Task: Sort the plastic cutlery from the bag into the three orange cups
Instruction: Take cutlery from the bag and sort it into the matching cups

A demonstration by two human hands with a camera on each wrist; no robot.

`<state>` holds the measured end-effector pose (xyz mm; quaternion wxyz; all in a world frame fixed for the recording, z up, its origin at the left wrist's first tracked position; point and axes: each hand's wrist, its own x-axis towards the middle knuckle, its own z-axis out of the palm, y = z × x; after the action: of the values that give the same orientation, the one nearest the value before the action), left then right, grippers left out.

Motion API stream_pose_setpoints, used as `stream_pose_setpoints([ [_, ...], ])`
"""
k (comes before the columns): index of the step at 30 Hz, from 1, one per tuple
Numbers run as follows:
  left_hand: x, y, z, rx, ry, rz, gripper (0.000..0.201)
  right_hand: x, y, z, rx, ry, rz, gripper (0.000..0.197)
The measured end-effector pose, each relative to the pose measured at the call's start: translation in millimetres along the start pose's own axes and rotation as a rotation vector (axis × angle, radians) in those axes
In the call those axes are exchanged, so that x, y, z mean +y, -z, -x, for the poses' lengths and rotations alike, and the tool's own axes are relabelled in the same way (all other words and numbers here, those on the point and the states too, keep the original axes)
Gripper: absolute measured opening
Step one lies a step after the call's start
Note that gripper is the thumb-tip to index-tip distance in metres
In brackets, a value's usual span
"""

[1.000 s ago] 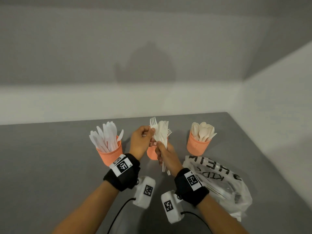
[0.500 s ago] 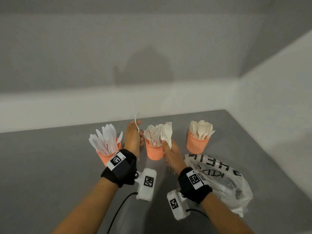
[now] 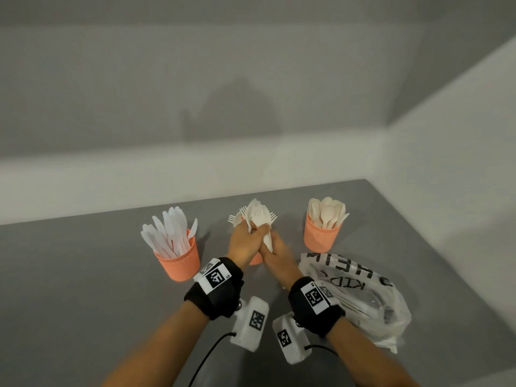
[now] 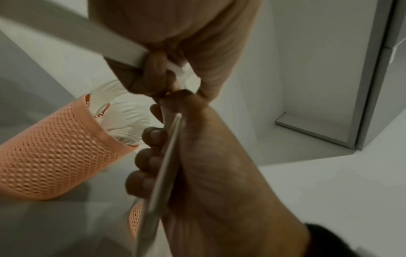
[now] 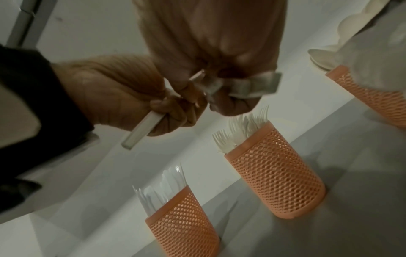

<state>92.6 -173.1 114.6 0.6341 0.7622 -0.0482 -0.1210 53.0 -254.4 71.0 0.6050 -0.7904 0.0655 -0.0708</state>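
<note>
Head view: white plastic forks (image 3: 261, 216) are gripped by curled fingers of left hand (image 3: 243, 244) and right hand (image 3: 275, 254), orange perforated cup (image 3: 256, 258) just beneath the fingers.

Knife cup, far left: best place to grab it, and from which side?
Grip the knife cup round its mesh wall, low on the body, coming in from its open left side. The knives fan well above the rim, so a top-down grasp would likely foul them. The left hand and right hand, both gripping forks, crowd its right side.
</note>
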Motion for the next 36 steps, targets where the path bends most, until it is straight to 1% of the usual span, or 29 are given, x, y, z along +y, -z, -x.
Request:
stream_pose_setpoints([
  [2,5,4,-1,0.067,-0.021,0.12,0.013,-2,2,-1,-0.003,-0.029,-0.068,0.051],
  [3,9,8,-2,0.104,-0.024,0.188,0.014,-2,4,0,-0.004,-0.048,-0.107,0.048],
  [4,11,13,-3,0.139,-0.02,0.252,0.014,-2,5,-1,0.005,-0.077,-0.147,0.039],
  [6,14,21,-8,0.199,0.0,0.352,0.014,1,7,-3,0.044,-0.135,-0.243,0.014],
  [7,13,24,-10,0.225,0.015,0.354,0.017,4,7,-5,0.074,-0.147,-0.28,0.009],
  [9,8,27,-15,0.242,0.042,0.333,0.022,6,7,-8,0.113,-0.159,-0.301,0.01],
  [11,2,28,-17,0.207,0.08,0.354,0.022,5,7,-12,0.122,-0.161,-0.302,0.013],
  [13,-5,26,-13,0.165,0.109,0.29,0.028,0,7,-12,0.123,-0.152,-0.306,0.016],
  [15,-6,19,-4,0.106,0.089,0.225,0.03,-4,8,-12,0.153,-0.121,-0.316,0.018],
  [17,-4,10,5,0.056,0.055,0.21,0.025,-4,7,-13,0.209,-0.101,-0.299,0.019],
  [19,-4,2,11,0.05,0.028,0.216,0.015,-2,7,-14,0.23,-0.094,-0.268,0.023],
  [21,-5,-3,11,0.069,0.014,0.24,0.005,-2,6,-13,0.213,-0.088,-0.248,0.026],
  [23,-7,-5,10,0.085,0.009,0.267,0.006,-5,8,-11,0.181,-0.079,-0.256,0.027],
  [28,-13,-4,3,0.036,0.027,0.267,0.016,-14,13,-5,0.105,-0.066,-0.366,0.029],
  [30,-9,-3,3,0.028,0.038,0.288,0.019,-17,11,-3,0.123,-0.061,-0.418,0.026],
  [32,-4,-3,4,0.014,0.058,0.32,0.027,-20,8,-1,0.161,-0.061,-0.454,0.021],
  [34,-2,-4,3,0.01,0.107,0.342,0.034,-19,5,-2,0.186,-0.071,-0.424,0.021],
  [36,-4,-4,0,-0.018,0.156,0.364,0.035,-17,2,-3,0.191,-0.065,-0.346,0.022],
])
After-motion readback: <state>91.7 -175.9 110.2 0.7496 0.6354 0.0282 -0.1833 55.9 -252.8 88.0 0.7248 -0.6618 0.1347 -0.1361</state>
